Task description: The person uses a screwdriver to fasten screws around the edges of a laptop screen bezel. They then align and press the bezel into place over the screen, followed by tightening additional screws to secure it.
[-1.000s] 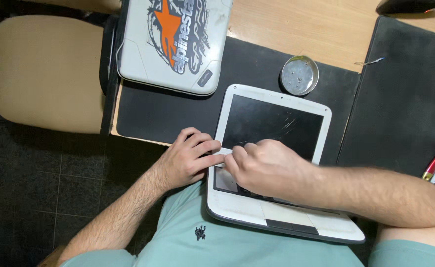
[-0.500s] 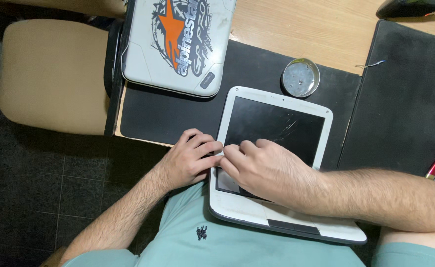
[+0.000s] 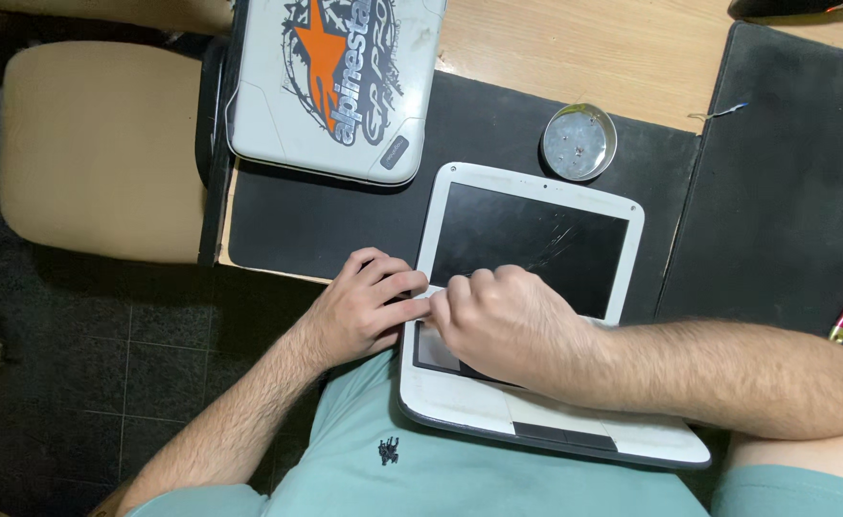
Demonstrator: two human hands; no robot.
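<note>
Fingers of the left hand curl against the left edge of the small white open laptop with a dark cracked screen, right at the hinge line. Fingers of the right hand are bunched closed, tips meeting the left ones at that same corner; can't tell if they pinch anything, too small to see. Laptop sits directly under both hands, base half on the lap, screen flat on the black mat on the wooden table. Its long axis runs away from the body, tilted slightly left. Both hands are on it; the right covers the keyboard area, the left only the edge. Beyond the fingers: round metal dish with small screws up right, closed grey stickered laptop up left. Beige chair seat far left.
</note>
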